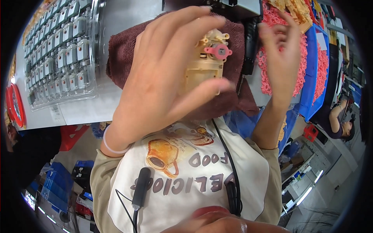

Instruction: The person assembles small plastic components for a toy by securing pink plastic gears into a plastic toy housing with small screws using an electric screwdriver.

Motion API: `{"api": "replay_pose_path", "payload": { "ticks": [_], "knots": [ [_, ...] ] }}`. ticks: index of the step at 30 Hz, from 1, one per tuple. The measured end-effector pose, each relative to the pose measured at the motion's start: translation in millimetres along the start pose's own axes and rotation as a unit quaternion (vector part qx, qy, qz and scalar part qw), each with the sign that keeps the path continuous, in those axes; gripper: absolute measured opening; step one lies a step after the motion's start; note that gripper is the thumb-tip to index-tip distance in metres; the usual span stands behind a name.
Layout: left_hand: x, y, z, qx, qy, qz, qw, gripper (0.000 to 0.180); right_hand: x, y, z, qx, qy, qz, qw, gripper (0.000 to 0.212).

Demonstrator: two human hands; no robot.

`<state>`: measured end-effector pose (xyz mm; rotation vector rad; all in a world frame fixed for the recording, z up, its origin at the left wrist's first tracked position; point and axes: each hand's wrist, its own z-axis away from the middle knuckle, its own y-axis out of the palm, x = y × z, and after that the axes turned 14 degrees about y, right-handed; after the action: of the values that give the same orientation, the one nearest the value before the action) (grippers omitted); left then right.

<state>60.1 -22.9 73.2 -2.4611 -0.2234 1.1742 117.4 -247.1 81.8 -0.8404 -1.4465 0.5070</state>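
My left hand (163, 73) is raised close to the camera and grips a small beige plastic gearbox housing (206, 70) between thumb and fingers. A pink gear (218, 51) sits on a shaft at the housing's upper end. My right hand (281, 58) hovers just to the right of the housing with its fingers spread and nothing in it. Its fingertips are blurred. Under both hands a dark brown towel (120, 54) lies on the white table (85, 110).
A clear plastic tray (58, 50) of several small silver motors lies at the left. A heap of pink gears (299, 73) fills a blue bin (311, 89) at the right, with beige parts (297, 9) behind. A black tool (248, 42) hangs at centre top. Another person (340, 122) sits far right.
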Motion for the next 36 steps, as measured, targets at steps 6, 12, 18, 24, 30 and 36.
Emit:
{"api": "replay_pose_path", "payload": {
  "ticks": [6,12,18,24,30,36],
  "knots": [
    [3.2,16.0,-3.6,-0.02,0.057,-0.1,0.993,0.031,11.5,13.0,4.7,0.049,-0.003,0.135,0.99,0.066],
    [2.9,16.6,-5.7,-0.062,0.0,-0.047,0.997,0.024,8.3,18.9,-1.8,0.0,0.069,0.089,0.994,0.066],
    [6.7,16.2,-5.6,-0.051,0.007,-0.027,0.998,0.023,18.2,-43.2,-4.6,-0.143,-0.064,-0.23,0.961,0.061],
    [14.1,19.8,-3.6,-0.07,0.016,-0.032,0.997,0.022,48.1,-56.3,-57.0,0.201,-0.048,-0.484,0.85,0.061],
    [12.7,21.8,-3.9,-0.081,0.014,-0.018,0.996,0.022,24.1,-64.5,-105.0,0.216,-0.051,-0.473,0.853,0.058],
    [18.7,25.5,-4.1,-0.102,0.021,-0.012,0.995,0.025,37.1,-39.2,-107.2,0.222,-0.054,-0.461,0.858,0.056]
  ]
}}
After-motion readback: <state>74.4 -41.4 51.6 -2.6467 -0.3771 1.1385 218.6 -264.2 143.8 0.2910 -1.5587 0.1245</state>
